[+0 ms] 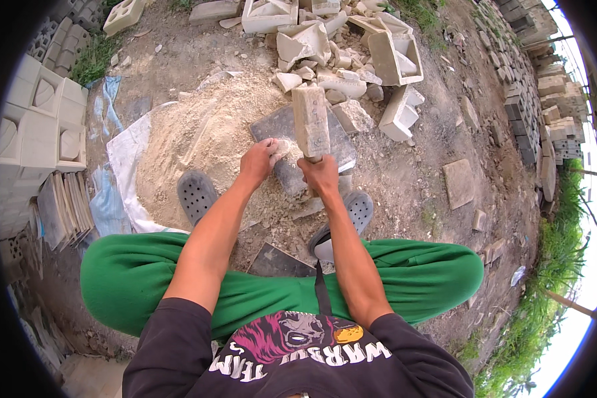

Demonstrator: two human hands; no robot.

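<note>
ideally, with the right hand clenched round the block-headed mallet, the left hand, curled, its pinch unclear, should avoid the dark slab's struck side, staying at its left edge.

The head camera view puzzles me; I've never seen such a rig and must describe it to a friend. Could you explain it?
There is no machine here, just a person's two bare hands. The only picture comes from a fisheye camera worn on the head, looking down, so straight edges bend near the rim. The right hand grips a block-headed mallet. The left hand is curled at a dark slab; whether it pinches anything is unclear. On the ground, left of the slab, lies a heap of pale crumbs, a white sheet showing at its edge. Beyond are broken pale blocks.
</note>
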